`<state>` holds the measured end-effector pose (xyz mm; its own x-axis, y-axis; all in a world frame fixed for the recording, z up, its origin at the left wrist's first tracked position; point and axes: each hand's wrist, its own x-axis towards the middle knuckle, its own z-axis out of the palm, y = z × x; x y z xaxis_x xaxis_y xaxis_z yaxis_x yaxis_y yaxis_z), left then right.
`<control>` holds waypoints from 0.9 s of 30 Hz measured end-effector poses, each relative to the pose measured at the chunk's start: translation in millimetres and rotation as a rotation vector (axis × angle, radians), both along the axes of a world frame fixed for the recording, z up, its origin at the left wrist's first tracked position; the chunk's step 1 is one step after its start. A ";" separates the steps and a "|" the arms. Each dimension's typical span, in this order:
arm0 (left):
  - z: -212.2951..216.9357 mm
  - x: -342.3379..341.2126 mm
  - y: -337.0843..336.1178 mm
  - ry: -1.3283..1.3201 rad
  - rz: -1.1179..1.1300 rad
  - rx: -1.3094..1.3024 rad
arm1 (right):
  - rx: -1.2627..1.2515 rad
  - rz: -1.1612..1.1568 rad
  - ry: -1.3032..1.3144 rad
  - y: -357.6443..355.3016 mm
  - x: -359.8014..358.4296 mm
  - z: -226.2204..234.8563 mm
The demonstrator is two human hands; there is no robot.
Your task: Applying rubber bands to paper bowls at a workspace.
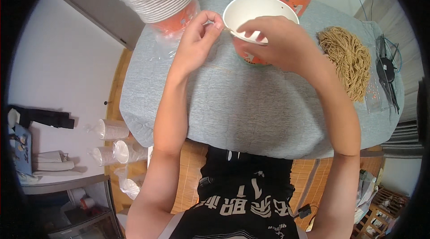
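A large orange paper bucket (242,13) with a white inside stands on the grey cloth in front of me. My right hand (282,42) is closed on its near right rim, with fingers reaching over into the opening and the rest against the outer wall. Thumb and forefinger of my left hand (200,37) are pinched together just left of the rim. A short bit of tan cord (227,29) runs from that pinch to the bucket's edge. Small dark holes show in the wall near the rim.
A tall plastic-wrapped stack of paper buckets (156,2) stands at the far left. Behind the bucket is a second one (302,4) with cord on it. Right lie a tan cord bundle (347,60) and a black device (386,70). Wrapped cup stacks (114,129) lie below the table.
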<state>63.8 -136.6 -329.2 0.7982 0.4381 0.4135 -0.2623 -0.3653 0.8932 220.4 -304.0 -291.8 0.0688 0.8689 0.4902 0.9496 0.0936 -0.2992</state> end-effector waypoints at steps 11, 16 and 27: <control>3.7 -4.2 6.6 -0.075 0.068 0.050 | 0.176 -0.121 0.014 32.3 -19.6 -8.5; 12.5 -5.6 3.8 -0.036 0.220 0.547 | 0.205 -0.122 0.058 34.0 -22.0 -9.3; 7.6 -0.3 4.3 -0.043 0.260 0.564 | 0.304 -0.034 0.115 33.6 -15.6 -15.0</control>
<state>63.5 -132.2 -321.6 0.6721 0.3206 0.6674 -0.1325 -0.8348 0.5344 204.8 -270.4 -306.8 0.1655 0.6800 0.7143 0.9152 0.1641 -0.3681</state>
